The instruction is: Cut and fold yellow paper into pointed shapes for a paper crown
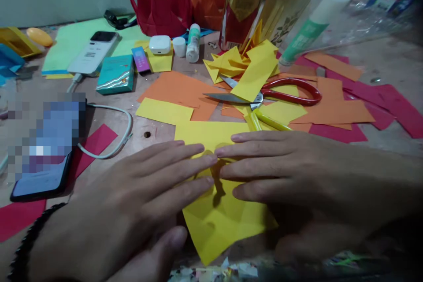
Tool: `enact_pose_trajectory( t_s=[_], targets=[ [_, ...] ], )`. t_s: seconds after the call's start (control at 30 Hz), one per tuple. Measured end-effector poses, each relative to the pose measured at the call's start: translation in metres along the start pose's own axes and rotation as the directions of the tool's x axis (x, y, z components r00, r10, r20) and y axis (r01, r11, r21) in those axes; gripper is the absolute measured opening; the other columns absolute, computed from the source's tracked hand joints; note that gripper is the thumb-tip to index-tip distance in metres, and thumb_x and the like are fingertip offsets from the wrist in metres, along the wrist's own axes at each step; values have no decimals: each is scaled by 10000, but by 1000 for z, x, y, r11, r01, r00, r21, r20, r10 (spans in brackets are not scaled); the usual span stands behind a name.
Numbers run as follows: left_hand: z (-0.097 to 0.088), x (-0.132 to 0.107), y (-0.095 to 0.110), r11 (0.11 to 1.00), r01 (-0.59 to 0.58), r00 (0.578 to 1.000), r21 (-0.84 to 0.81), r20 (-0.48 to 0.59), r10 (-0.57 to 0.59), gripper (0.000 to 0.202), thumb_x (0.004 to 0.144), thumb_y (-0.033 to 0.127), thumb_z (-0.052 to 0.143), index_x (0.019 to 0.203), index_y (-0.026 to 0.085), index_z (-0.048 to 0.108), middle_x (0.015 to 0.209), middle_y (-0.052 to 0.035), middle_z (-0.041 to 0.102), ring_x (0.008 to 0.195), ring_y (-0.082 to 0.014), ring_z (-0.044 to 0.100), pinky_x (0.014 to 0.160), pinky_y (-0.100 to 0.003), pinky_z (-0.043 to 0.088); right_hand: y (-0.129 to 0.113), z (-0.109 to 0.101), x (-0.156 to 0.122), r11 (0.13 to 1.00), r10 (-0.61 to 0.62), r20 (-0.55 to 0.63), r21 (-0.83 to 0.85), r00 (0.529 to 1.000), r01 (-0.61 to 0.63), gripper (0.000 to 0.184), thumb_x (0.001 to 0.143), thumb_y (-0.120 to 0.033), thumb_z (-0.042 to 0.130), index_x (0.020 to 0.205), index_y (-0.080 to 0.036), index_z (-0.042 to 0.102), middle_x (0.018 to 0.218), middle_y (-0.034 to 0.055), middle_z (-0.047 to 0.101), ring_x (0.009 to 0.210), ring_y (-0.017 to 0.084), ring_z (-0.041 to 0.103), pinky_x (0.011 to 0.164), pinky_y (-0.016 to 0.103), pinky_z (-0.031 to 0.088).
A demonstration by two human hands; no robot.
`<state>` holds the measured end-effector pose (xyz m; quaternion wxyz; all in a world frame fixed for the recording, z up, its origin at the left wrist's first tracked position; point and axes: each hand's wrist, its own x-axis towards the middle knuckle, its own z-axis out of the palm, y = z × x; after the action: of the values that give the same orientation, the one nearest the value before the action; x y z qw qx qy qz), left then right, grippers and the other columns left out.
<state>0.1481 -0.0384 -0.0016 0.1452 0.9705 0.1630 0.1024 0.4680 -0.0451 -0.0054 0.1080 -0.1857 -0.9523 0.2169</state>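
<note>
Yellow paper lies in front of me at the table's near edge, its lower corner reaching over that edge. My left hand rests on its left part with fingers stretched out; a dark bracelet circles that wrist. From the other side my right hand lies over the paper, fingers extended, their tips almost meeting the left ones. Whatever is beneath the fingers is largely hidden. Just beyond the paper lie scissors with red handles, a yellow strip across their blades. Yellow-green handles poke out near my right fingers.
Orange sheets, red scraps and folded yellow pieces spread behind. A large glue stick leans at right. A phone, cable, teal box and small glue stick stand left and back, before a red paper crown.
</note>
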Motion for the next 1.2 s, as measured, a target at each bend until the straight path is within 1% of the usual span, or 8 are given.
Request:
enact_pose_trajectory(
  t_s=[0.13, 0.2, 0.3, 0.47, 0.6, 0.67, 0.83, 1.2],
  targets=[
    [5, 7, 2, 998, -63, 998, 14, 26, 63, 520, 1050, 439, 546, 1479, 155, 621, 1584, -74, 650, 1459, -272, 597, 1343, -434, 332, 0, -4, -1, 996, -23, -60, -86, 998, 18, 288, 1102, -456, 600, 1020, -205, 717, 1295, 61, 773, 1378, 214, 620, 1264, 393, 368],
    [6, 10, 6, 996, -68, 998, 58, 20, 67, 453, 1066, 444, 549, 1404, 171, 677, 1492, -52, 716, 1321, -277, 677, 1285, -446, 399, -2, -8, -3, 974, 68, -133, -205, 989, -95, 322, 1072, -500, 627, 1000, -195, 701, 1140, 84, 779, 1122, 271, 672, 1064, 475, 455],
    [6, 13, 13, 993, -75, 997, 93, -24, 78, 319, 1088, 325, 546, 1304, 164, 716, 1320, -34, 792, 1119, -251, 723, 1176, -437, 475, -2, -13, -5, 912, 226, -180, -307, 957, -273, 445, 1009, -638, 640, 912, -204, 673, 846, 70, 685, 843, 281, 564, 830, 471, 381],
    [4, 15, 17, 970, -208, 976, 129, -40, 215, 298, 1136, 156, 472, 1362, 114, 662, 1109, -17, 826, 933, -202, 719, 1039, -382, 533, -3, -6, -6, 939, 314, -99, -112, 944, -324, 165, 979, -404, 734, 964, -242, 710, 903, 30, 717, 901, 265, 566, 847, 421, 336],
    [4, 19, 15, 973, -213, 977, 87, 5, 213, 289, 1157, 188, 457, 1298, 143, 705, 1153, -18, 824, 953, -193, 723, 979, -356, 562, -8, 9, -4, 949, 312, -54, 60, 949, -309, 43, 1020, -284, 700, 985, -260, 711, 914, -25, 720, 898, 216, 550, 870, 401, 309],
    [8, 19, 15, 984, -157, 988, 80, 1, 157, 291, 1160, 207, 464, 1306, 137, 707, 1255, -32, 809, 1052, -218, 724, 993, -383, 566, -7, 17, -2, 956, 287, -122, 89, 950, -278, 98, 1068, -286, 642, 1001, -263, 709, 913, -41, 725, 900, 202, 564, 874, 388, 311],
    [20, 12, 17, 987, -67, 995, 146, -60, 77, 312, 1150, 253, 526, 1391, 119, 673, 1451, -29, 742, 1281, -251, 671, 1199, -441, 466, 3, 26, 0, 961, 215, -331, -94, 919, -259, 112, 1077, -308, 653, 1137, -235, 712, 986, -25, 784, 940, 205, 641, 922, 387, 342],
    [23, 6, 12, 987, -68, 996, 143, -54, 76, 299, 1117, 269, 589, 1361, 129, 689, 1534, -55, 680, 1300, -260, 683, 1212, -451, 496, 0, 16, -2, 943, 233, -272, -171, 934, -286, 195, 1104, -304, 591, 1034, -253, 766, 965, -14, 789, 923, 208, 642, 896, 435, 411]
  ],
)
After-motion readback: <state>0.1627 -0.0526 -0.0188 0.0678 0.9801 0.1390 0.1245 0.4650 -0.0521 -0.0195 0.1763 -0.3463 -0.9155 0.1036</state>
